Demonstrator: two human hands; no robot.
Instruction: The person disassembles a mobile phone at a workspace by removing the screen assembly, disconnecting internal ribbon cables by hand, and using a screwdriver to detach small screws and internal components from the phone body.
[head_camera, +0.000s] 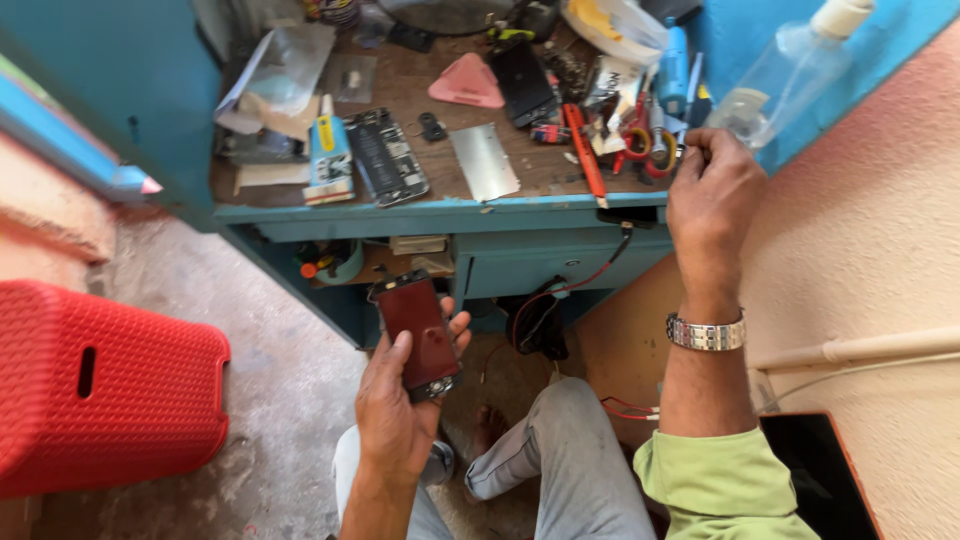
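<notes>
L hand (395, 405) holds a phone screen assembly (419, 334), dark reddish glass face up, below the worktop (420, 212) edge, over the person's lap and the concrete floor (280, 390). Grip: L thumb along the near-left edge, fingertips wrapped round the right long edge, palm under the lower end; closed on the part, not tight by the look of it. R hand (712, 195) is up at the worktop's right end, at abt 2 o'clock from the screen, fingers pinched together near red-handled scissors (640, 140) and a clear plastic bottle (790, 70); can't tell whether anything small sits in that pinch. Handling, judged: thin, light, stiff panel, glass front, so fragile and prone to crack if flexed or dropped; smooth face prob slippery. Best held by the long edges as now, not pressing mid-glass; any flex cable at the top end should be kept clear, tho none is plainly visible. Orientation: long axis runs roughly 11 to 5 o'clock in the head view, top end pointing to 11, toward the drawer space under the worktop; lower end buried in the palm. Face tilted toward the camera. On the worktop at 12 o'clock: opened phone body (385, 155), bare metal plate (484, 160), pink triangular pick (467, 82), red screwdriver (585, 150). Red plastic stool (100, 385) at 9 o'clock, well apart.
</notes>
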